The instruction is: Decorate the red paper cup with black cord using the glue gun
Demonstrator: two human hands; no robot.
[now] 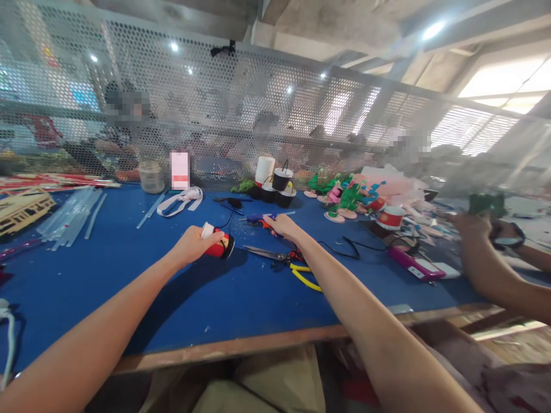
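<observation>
My left hand [193,243] is wrapped round a small red, white and black cup-like craft piece [220,244], holding it on its side just over the blue table [129,269]. My right hand [282,225] reaches further out and closes on a blue glue gun [258,218] with an orange trigger, lying on the table. Its black cord [344,249] trails to the right. Scissors [269,252] and yellow-handled pliers [303,274] lie just under my right forearm.
Clear glue sticks [71,215] and a wooden frame [21,209] lie at the left. Black and white cups [275,180] and colourful craft figures [348,198] stand at the back. A co-worker's arms [486,261] work at the right. A perforated mesh screen [258,115] backs the table.
</observation>
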